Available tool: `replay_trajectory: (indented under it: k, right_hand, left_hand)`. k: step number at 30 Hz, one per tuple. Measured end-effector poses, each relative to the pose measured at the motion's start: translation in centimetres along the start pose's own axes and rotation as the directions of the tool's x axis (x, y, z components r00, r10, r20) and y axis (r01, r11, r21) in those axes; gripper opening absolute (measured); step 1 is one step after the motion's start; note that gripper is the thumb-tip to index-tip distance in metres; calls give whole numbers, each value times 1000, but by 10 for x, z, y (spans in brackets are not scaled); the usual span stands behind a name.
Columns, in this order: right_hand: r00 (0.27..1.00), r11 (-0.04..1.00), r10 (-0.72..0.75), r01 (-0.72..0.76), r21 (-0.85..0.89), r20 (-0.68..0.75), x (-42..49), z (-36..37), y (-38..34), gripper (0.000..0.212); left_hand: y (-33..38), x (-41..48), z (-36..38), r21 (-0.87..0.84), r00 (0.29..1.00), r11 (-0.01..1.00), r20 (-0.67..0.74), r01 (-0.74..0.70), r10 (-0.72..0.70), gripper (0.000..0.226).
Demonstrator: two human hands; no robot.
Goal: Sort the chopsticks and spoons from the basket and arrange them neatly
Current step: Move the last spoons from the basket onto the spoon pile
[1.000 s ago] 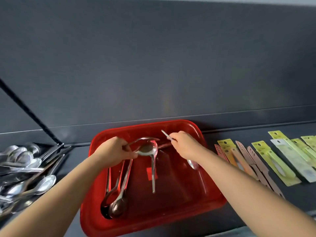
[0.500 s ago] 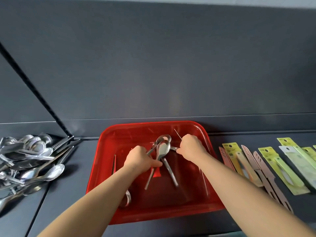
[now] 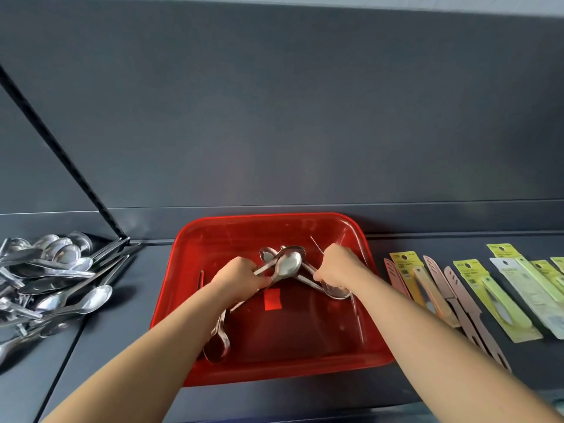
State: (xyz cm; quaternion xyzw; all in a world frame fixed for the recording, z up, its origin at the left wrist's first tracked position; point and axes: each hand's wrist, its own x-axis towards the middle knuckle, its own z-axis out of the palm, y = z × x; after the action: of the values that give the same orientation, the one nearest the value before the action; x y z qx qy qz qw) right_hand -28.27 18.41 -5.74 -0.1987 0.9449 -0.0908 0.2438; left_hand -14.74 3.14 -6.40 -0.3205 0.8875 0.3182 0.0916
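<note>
A red plastic basket (image 3: 268, 369) sits on the dark shelf in front of me. Inside it, my left hand (image 3: 236, 277) is closed around the handles of several steel spoons (image 3: 287, 264), whose bowls point up and to the right. More spoons (image 3: 218, 343) lie under my left forearm near the basket's front. My right hand (image 3: 337, 265) is closed on a thin metal chopstick (image 3: 316, 247) sticking up behind it, and a spoon bowl (image 3: 337, 293) shows just below that hand. The two hands nearly meet over the basket's middle.
A loose pile of steel spoons (image 3: 52, 279) lies on the shelf to the left. To the right is a row of packaged knives on yellow-green cards (image 3: 500, 296) and pink sheathed knives (image 3: 460, 297). A dark wall rises behind, with a slotted black rail (image 3: 61, 154) at left.
My left hand moved right from the basket's left side to its middle, carrying its bunch of spoons. The bunch now touches the utensils at my right hand.
</note>
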Motion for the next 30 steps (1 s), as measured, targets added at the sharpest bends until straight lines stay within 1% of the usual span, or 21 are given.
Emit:
replay_trajectory:
  k: [2,5,8,10,12,13,15,17,19,21,22,25,28,30]
  right_hand:
    - [999,1000,-2,1,31,32,-2,-3,2,32]
    - [997,993,-34,25,113,76,-5,-8,7,31]
    - [981,968,-158,131,215,113,-9,-8,12,37]
    - [976,944,-187,146,297,114,-11,-4,13,38]
    - [973,941,-201,159,297,115,-10,1,9,32]
    - [971,947,-208,170,274,119,-10,5,6,27]
    - [969,959,-222,196,204,110,-10,11,-1,23]
    - [971,964,-232,221,147,63,-9,17,-5,31]
    - [971,965,-239,239,106,-13,-8,22,-8,37]
    - [967,964,-247,251,82,-56,-6,24,-9,39]
    - [967,965,-248,252,71,-60,-6,24,-10,37]
    - [973,970,-228,231,76,-43,-7,20,-9,26]
    - [977,968,-214,212,131,1,-9,17,-6,31]
    - [977,965,-209,199,171,42,-9,15,-3,29]
  left_hand:
    - [-2,-3,-9,-48,998,997,8,-61,61,29]
    - [-7,-10,-23,-177,994,979,-33,-104,100,25]
    - [-13,-14,-34,-271,996,960,-74,-65,47,29]
    - [-18,-15,-38,-365,999,931,-49,-13,-5,30]
    - [-22,-15,-40,-415,998,909,-41,16,-36,34]
    - [-24,-15,-40,-392,997,920,-60,20,-47,38]
    - [-27,-17,-40,-268,992,963,-114,22,-54,46]
    - [-32,-20,-38,-151,990,988,-135,26,-46,48]
    - [-38,-23,-34,-77,992,997,-124,29,-38,47]
    - [-39,-25,-31,53,988,997,-147,48,-40,48]
    - [-38,-25,-30,94,985,993,-165,69,-52,47]
    - [-34,-23,-25,110,981,986,-165,124,-105,41]
    - [-31,-21,-19,143,981,976,-129,162,-144,35]
    - [-31,-19,-16,124,980,975,-105,184,-171,29]
